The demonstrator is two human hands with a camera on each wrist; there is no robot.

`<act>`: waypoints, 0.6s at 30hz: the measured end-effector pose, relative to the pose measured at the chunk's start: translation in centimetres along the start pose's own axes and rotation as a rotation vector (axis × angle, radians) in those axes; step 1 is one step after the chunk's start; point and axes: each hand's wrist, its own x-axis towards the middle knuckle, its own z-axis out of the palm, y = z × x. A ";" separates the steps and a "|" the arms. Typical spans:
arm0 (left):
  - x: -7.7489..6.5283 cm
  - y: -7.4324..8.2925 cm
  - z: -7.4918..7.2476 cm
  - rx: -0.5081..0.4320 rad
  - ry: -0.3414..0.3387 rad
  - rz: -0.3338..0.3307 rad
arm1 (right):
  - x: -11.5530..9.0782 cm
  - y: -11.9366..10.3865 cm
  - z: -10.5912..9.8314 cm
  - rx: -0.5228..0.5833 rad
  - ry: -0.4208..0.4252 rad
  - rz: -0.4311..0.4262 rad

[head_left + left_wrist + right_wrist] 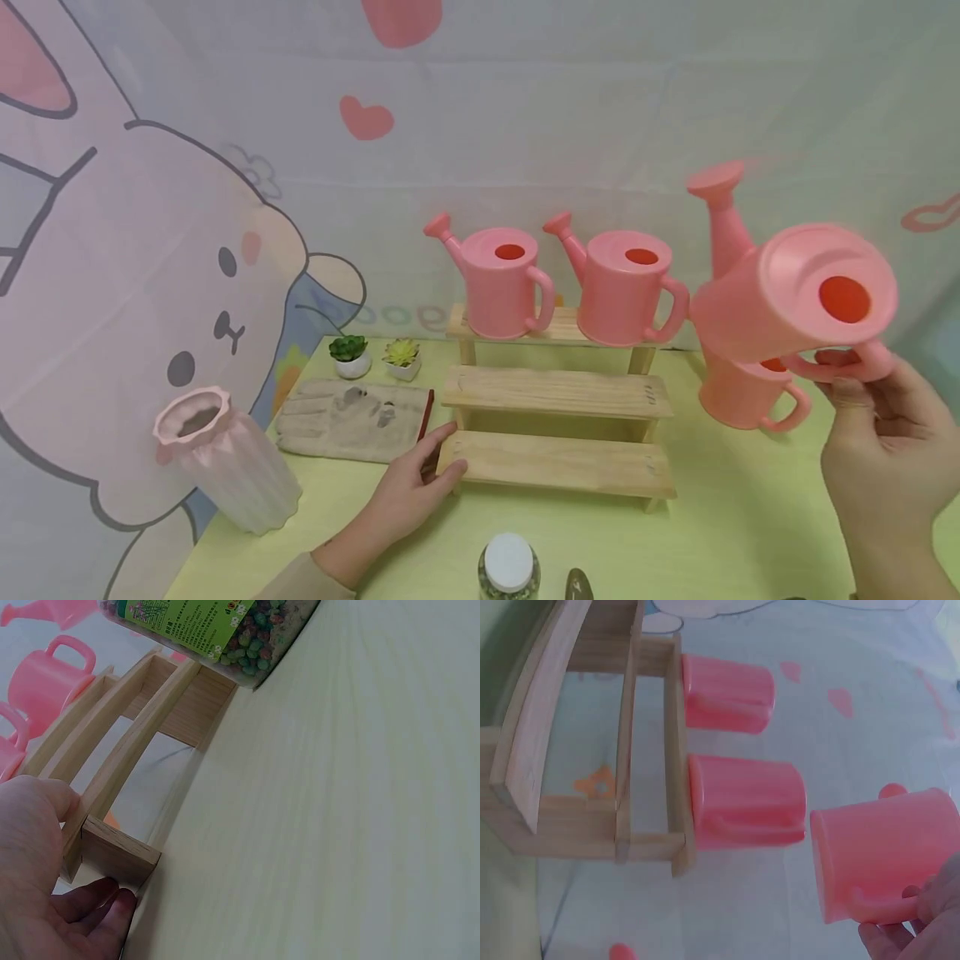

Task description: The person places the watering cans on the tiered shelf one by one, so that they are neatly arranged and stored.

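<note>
My right hand (892,442) grips the handle of a pink watering can (802,292), which it holds up at the right, spout pointing up and left. In the right wrist view this can (885,847) is beside the top shelf's cans. Two matching cans, a left one (498,292) and a right one (622,296), stand upright on the top step of a three-step wooden stand (555,462). My left hand (408,487) holds the left end of the bottom step, its thumb over the board and fingers curled at the leg (120,851).
Behind the raised can, another pink watering can (738,396) stands on the table. Left of the stand lie work gloves (322,425), with two small potted succulents (350,357) behind them. A pink ribbed vase (247,475) leans at far left. A white-lidded jar (510,567) stands in front.
</note>
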 end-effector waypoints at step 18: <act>0.1 -0.3 0.0 0.014 0.010 0.011 | -5.2 1.0 6.2 -0.425 -0.369 -0.037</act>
